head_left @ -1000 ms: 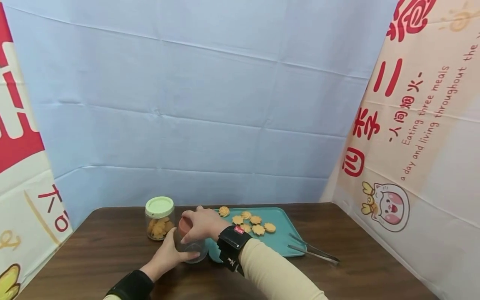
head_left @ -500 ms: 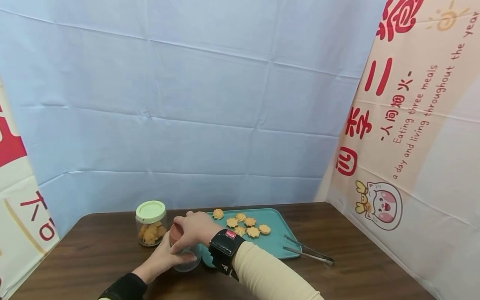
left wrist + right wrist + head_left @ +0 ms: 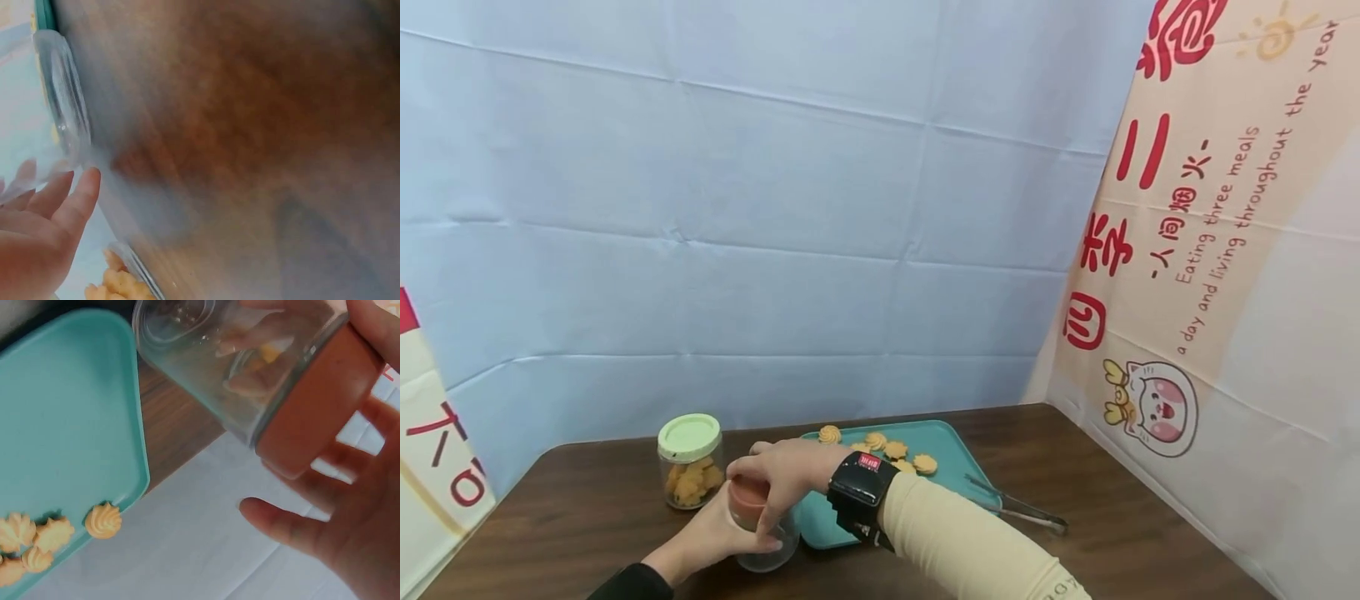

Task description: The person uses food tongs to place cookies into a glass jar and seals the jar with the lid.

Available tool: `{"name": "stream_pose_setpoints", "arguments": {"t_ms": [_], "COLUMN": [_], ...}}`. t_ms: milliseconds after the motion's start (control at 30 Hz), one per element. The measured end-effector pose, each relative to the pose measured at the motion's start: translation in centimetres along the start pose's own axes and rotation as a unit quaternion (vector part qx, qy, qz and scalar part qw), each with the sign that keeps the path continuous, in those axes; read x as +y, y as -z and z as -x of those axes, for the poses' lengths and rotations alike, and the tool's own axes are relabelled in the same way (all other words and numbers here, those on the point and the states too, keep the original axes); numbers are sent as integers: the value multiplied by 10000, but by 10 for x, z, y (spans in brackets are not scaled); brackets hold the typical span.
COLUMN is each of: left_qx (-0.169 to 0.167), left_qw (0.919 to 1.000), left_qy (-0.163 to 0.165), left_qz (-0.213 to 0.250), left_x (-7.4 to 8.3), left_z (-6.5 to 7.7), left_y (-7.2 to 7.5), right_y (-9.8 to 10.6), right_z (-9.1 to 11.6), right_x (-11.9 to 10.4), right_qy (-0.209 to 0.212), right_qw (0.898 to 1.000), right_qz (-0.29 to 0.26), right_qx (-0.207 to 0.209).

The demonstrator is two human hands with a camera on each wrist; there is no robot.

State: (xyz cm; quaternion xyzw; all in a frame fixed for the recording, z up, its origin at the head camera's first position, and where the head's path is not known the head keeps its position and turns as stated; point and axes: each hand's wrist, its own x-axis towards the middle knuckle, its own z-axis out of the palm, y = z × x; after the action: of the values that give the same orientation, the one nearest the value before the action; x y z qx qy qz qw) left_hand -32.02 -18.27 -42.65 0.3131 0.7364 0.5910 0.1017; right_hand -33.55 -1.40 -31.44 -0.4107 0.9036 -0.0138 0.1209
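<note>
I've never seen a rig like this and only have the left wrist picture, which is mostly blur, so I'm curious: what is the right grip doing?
Observer: From the head view, the right grip is curled round the reddish-brown lid of the clear jar.

Visitor: At my bottom edge I see some cookies. Is their container covered?

Observer: Yes, that cookie jar has a pale green lid on it.

Visitor: And are there any tools about?

Observer: A pair of metal tongs, with the tips over the teal tray and the other end beyond its edge.
</note>
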Motion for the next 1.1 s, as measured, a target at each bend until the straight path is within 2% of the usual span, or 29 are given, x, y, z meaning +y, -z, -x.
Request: {"name": "stream_pose_setpoints", "arguments": {"t_ms": [100, 200, 300, 400, 533, 633, 733, 800, 900, 1000, 1100], "left_qx": [100, 87, -96, -345, -346, -178, -125, -95, -53, 41, 148], "left_qw": [9999, 9996, 9984, 9974, 9981, 9992, 9994, 9994, 9993, 9999, 9997], "left_qy": [32, -106, -481, -626, -242, -83, -172, -264, -351, -143, 133], "left_qz": [-59, -238, -288, 57, 453, 348, 263, 201, 85, -12, -140], "left_x": [-1, -2, -3, -4, -4, -3, -3, -3, -2, 1, 4], "left_z": [2, 4, 5, 8, 9, 7, 5, 4, 3, 2, 1], "left_y": [0, 0, -1, -2, -5, -7, -8, -8, -7, -6, -6], "right_y": [3, 1, -5, -14, -22, -24, -20, -17, -12, -8, -3], "right_z": [-2, -4, -6, -8, -10, -8, -3, 0, 4, 7, 10], "right_x": [-1, -3, -6, -10, -14, -16, -19, -21, -24, -25, -22], "right_qy": [183, 291, 210, 122, -163, -706, -1235, -1430, -1519, -1464, -1173], "right_qw": [9993, 9988, 9993, 9991, 9977, 9948, 9891, 9857, 9853, 9880, 9928], "right_qz": [-249, -312, -315, -223, 15, 278, 531, 695, 638, 339, 69], "right_qx": [-203, -227, -15, 348, 651, 685, 602, 549, 447, 361, 240]}}
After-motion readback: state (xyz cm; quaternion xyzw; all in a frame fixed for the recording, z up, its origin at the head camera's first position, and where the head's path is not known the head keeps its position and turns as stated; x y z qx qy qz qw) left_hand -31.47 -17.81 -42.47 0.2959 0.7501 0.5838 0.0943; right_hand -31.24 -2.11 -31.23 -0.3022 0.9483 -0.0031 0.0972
